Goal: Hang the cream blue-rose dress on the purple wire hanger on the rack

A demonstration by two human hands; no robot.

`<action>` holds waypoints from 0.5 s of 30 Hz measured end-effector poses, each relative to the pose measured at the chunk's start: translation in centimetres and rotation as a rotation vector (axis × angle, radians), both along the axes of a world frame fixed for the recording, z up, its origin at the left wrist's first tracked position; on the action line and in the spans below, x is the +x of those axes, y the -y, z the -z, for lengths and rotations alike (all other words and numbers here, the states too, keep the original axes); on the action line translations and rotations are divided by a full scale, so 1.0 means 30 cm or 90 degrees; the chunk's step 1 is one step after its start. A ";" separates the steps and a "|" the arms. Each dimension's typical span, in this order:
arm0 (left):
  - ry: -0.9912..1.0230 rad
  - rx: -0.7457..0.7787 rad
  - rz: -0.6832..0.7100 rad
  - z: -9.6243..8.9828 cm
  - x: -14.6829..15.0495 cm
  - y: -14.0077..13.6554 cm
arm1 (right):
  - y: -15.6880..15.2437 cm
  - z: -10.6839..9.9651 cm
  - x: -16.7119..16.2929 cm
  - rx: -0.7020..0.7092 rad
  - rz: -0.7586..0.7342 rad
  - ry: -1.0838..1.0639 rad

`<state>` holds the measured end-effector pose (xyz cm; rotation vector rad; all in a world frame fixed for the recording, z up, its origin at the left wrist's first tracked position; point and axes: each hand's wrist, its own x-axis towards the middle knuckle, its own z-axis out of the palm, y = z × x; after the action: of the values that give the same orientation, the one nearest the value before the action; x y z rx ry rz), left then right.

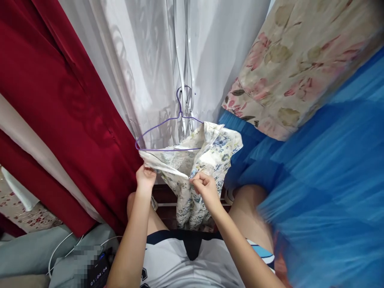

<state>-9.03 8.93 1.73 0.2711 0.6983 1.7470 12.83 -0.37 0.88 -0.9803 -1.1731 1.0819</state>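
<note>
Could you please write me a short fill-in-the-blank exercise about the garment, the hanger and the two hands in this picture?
1. The wire hanger is ____ in colour.
2. The left hand and right hand both pinch the ____ garment.
3. Left of the hanger hangs a ____ curtain.

Missing words: purple; floral; red

Head camera looks steeply down, close above both hands.

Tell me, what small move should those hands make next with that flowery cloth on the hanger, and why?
Probably pull the floral garment leftward along the purple hanger: it bunches at the right end, while the left hand and right hand pinch its edge.
</note>
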 end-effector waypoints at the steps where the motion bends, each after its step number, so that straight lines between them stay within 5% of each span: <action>1: 0.007 -0.010 0.008 0.027 0.027 0.025 | 0.001 0.034 0.016 -0.009 0.019 0.000; 5: 0.020 -0.024 0.048 0.090 0.120 0.131 | 0.011 0.158 0.081 -0.029 0.142 0.043; 9: -0.061 0.100 0.183 0.078 0.217 0.230 | 0.033 0.193 0.110 0.018 0.224 0.184; 12: -0.227 0.208 0.284 0.038 0.304 0.290 | 0.059 0.149 0.098 0.092 0.142 0.251; 15: -0.480 0.298 0.264 -0.006 0.374 0.326 | 0.094 0.091 0.083 0.100 -0.005 0.193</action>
<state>2.18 -0.85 1.90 1.3466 0.6771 1.3609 15.31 -3.18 -1.84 -1.0395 -1.4857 0.8514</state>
